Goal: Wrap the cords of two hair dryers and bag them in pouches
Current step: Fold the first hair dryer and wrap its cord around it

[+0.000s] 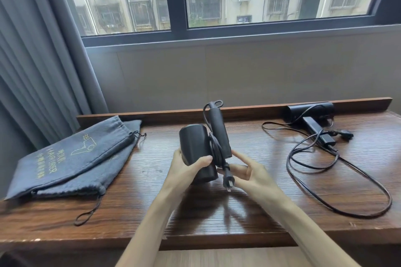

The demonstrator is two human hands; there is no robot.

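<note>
I hold a black hair dryer [194,147] above the middle of the wooden desk [152,212]. My left hand [186,168] grips its barrel. Its cord is wound around the folded handle, and my right hand [249,172] pinches the plug end [226,181] of that cord. A second black hair dryer [309,112] lies at the back right of the desk, its cord [338,182] spread loose in a wide loop. Two grey drawstring pouches [73,158] lie flat and overlapping on the left of the desk.
A raised wooden lip [249,108] runs along the back of the desk, below a grey wall and a window. A grey curtain [43,60] hangs at the left. The desk's front edge is close to me.
</note>
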